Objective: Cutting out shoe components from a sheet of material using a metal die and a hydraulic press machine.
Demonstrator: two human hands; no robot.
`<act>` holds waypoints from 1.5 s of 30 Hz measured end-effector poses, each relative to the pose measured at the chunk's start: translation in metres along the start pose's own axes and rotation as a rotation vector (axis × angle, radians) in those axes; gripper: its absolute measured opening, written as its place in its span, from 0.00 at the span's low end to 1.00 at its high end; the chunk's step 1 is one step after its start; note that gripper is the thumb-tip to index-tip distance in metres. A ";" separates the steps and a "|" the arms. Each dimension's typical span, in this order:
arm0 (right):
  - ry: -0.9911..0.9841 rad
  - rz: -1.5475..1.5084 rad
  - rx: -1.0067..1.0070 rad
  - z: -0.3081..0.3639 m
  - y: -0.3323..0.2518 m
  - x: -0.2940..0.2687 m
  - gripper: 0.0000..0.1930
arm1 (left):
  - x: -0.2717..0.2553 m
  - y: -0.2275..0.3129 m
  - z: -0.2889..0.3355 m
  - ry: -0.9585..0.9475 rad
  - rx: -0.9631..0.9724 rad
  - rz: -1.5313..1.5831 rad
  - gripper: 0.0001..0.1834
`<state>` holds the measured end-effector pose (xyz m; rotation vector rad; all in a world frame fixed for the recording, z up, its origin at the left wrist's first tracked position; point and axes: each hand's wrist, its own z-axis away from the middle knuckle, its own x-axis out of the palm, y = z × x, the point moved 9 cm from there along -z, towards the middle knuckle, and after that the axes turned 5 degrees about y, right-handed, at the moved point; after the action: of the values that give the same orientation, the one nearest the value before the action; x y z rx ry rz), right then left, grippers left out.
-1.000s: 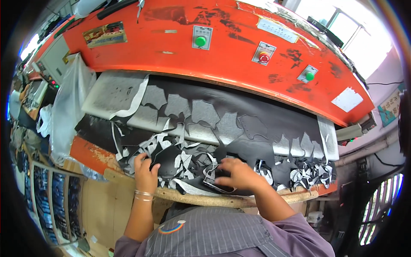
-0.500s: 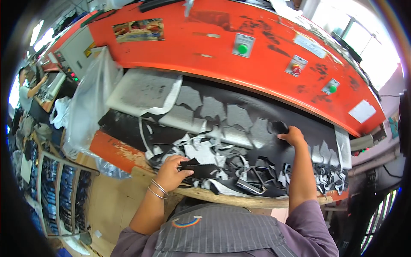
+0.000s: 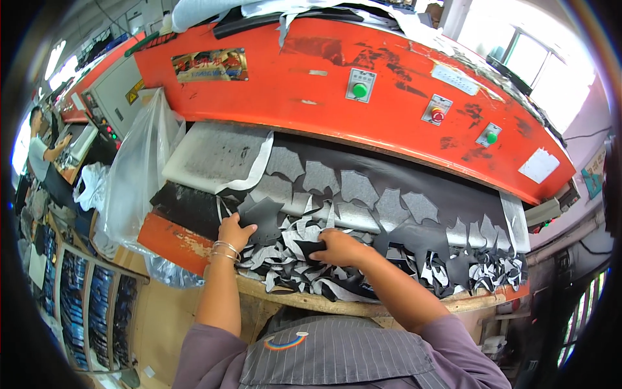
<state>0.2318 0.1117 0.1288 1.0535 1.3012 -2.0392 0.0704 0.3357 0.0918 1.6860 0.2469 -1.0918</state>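
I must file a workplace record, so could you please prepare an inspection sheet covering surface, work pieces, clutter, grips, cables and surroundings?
Surface: bench with a wooden front edge; orange paint worn at left.
Work pieces: dark sheet with grey cut shapes.
Clutter: heap of black, grey and white scraps along the front.
Grips: left grip at a dark grey piece, right grip at a black piece; how firmly, cannot tell.
Cables: thin dark cable by the right wall.
Surroundings: orange machine behind, with green buttons and a red button; clear plastic at left; another person at far left.
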 end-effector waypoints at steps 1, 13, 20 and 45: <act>0.010 0.046 0.018 -0.004 -0.005 0.001 0.27 | -0.003 0.006 0.002 0.001 0.014 0.001 0.24; 0.587 -0.151 -0.217 0.046 -0.013 -0.035 0.38 | -0.078 0.011 0.079 0.627 0.149 0.276 0.23; 0.687 -0.165 -0.785 0.133 -0.007 -0.057 0.12 | -0.126 -0.014 0.135 0.701 0.023 0.875 0.18; -0.349 -0.905 -0.490 0.264 -0.053 0.041 0.15 | 0.050 0.112 0.466 0.486 -0.210 2.063 0.14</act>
<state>0.0787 -0.1058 0.1876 -0.1731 2.1441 -2.1216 -0.0807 -0.1210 0.1185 1.0655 -0.9029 0.8460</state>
